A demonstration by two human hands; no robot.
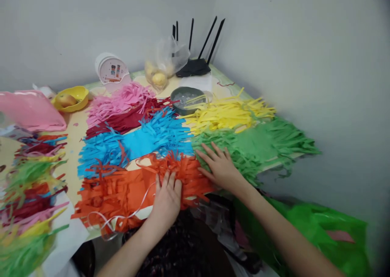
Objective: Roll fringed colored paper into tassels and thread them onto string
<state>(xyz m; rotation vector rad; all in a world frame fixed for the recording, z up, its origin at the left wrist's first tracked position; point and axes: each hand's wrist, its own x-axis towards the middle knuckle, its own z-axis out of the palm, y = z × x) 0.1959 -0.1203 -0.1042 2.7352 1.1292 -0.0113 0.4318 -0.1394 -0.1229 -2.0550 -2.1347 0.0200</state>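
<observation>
My left hand [168, 193] lies over the fringed orange paper [128, 191] at the table's near side, its fingertips down among the strips and slightly apart. With fingers spread, my right hand [222, 167] rests where the orange strips meet the fringed green paper [258, 140]. Behind the orange sits fringed blue paper [138, 142], and beyond that are dark red paper [124, 122] and pink paper [124, 100]. Fringed yellow paper [227, 114] lies behind the green. A thin pale ribbon [129, 216] curls across the orange paper, left of my left hand.
A grey-green bowl [186, 98], a bag of yellowish fruit [160, 73] and a black router [193, 67] stand toward the corner. Farther left are a pink-white tub [112, 71], a yellow bowl [79, 94] and multicoloured fringe [30, 195]. A green bag [313, 228] sits below right.
</observation>
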